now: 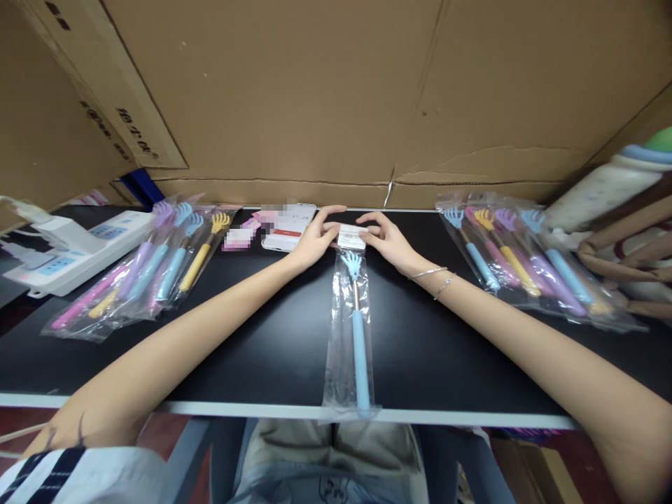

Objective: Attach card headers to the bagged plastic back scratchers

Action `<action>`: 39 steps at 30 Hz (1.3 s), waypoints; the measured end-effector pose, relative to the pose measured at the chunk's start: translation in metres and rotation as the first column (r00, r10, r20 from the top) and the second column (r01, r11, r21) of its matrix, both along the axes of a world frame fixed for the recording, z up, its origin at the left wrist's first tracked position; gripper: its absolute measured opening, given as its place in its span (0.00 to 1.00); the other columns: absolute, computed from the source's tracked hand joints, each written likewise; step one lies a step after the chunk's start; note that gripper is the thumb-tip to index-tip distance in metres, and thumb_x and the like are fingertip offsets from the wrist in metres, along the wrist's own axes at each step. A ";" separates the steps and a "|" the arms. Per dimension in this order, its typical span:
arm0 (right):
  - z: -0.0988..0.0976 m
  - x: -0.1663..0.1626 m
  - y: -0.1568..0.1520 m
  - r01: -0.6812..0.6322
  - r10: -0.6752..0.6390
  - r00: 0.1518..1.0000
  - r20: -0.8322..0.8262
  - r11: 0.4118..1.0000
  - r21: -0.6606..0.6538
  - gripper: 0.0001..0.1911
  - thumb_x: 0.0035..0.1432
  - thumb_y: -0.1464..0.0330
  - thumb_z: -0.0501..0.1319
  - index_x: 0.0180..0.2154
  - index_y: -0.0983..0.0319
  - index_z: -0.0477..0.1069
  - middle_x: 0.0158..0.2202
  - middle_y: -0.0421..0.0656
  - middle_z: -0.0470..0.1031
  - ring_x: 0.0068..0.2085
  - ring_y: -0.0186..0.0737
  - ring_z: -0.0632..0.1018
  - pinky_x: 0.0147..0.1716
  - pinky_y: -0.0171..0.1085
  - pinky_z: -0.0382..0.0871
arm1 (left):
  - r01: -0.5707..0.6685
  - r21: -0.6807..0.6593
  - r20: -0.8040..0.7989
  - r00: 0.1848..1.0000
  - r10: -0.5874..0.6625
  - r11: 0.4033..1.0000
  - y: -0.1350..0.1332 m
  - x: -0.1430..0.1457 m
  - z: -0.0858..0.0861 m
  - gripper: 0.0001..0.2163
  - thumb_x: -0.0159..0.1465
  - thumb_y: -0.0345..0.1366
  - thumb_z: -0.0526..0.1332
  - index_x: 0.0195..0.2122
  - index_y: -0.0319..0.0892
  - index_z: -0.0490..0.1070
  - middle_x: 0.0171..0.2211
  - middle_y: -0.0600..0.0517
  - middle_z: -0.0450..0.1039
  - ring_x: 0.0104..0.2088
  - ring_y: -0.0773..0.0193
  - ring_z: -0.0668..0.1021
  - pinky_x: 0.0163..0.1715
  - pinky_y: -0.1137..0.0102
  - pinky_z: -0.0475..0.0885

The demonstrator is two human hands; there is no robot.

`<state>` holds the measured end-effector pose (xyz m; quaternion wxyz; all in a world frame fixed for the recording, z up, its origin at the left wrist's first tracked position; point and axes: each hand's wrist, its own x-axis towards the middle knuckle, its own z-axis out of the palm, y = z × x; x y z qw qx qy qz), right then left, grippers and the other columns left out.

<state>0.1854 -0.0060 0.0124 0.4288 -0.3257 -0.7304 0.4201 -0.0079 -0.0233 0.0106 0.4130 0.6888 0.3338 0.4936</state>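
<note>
Blue back scratcher in a clear plastic sleeve lies lengthwise at the middle of the black table, its near end over the table's near edge and its claw end pointing far. At the far end sits a white header card. Left hand and right hand meet there, each pinching the card's side with fingertips. Left of the hands lies a white phone. Further left rests a pile of bagged scratchers beside a white power strip. Well to the right lies another bagged pile. Cardboard stands along the far edge.
</note>
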 end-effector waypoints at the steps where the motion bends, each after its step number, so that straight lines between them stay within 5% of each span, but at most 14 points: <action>1: 0.000 0.000 0.000 0.004 -0.004 1.000 0.000 1.000 0.009 0.15 0.53 0.64 0.62 0.42 0.59 0.63 0.33 0.39 0.73 0.32 0.34 0.74 0.36 0.37 0.67 | -0.007 -0.008 -0.001 1.000 0.007 1.000 0.000 0.000 0.000 0.19 0.64 0.35 0.54 0.56 0.44 0.59 0.38 0.50 0.75 0.31 0.68 0.77 0.33 0.72 0.73; 13: 0.003 -0.003 -0.003 -0.006 0.005 1.000 0.012 0.994 0.112 0.05 0.54 0.67 0.59 0.33 0.61 0.66 0.32 0.39 0.71 0.34 0.35 0.73 0.38 0.37 0.67 | -0.075 -0.074 -0.032 0.997 0.073 0.994 -0.004 0.002 0.005 0.15 0.64 0.32 0.50 0.52 0.44 0.61 0.36 0.51 0.74 0.34 0.65 0.76 0.33 0.70 0.73; 22: 0.005 -0.004 -0.004 0.033 -0.033 0.999 -0.003 0.999 0.011 0.09 0.54 0.70 0.51 0.33 0.61 0.69 0.35 0.41 0.71 0.38 0.36 0.73 0.39 0.38 0.69 | -0.060 -0.081 -0.001 0.998 0.060 0.995 -0.007 0.004 0.006 0.15 0.60 0.29 0.55 0.50 0.41 0.61 0.29 0.55 0.71 0.30 0.70 0.75 0.32 0.75 0.70; 39: 0.002 -0.004 -0.005 0.017 -0.032 0.995 0.091 0.987 0.159 0.06 0.52 0.70 0.58 0.35 0.61 0.66 0.34 0.41 0.72 0.35 0.36 0.73 0.39 0.38 0.67 | -0.067 -0.005 -0.044 0.997 0.067 0.998 -0.005 0.001 0.003 0.14 0.61 0.33 0.56 0.48 0.39 0.63 0.32 0.53 0.74 0.27 0.72 0.72 0.30 0.75 0.66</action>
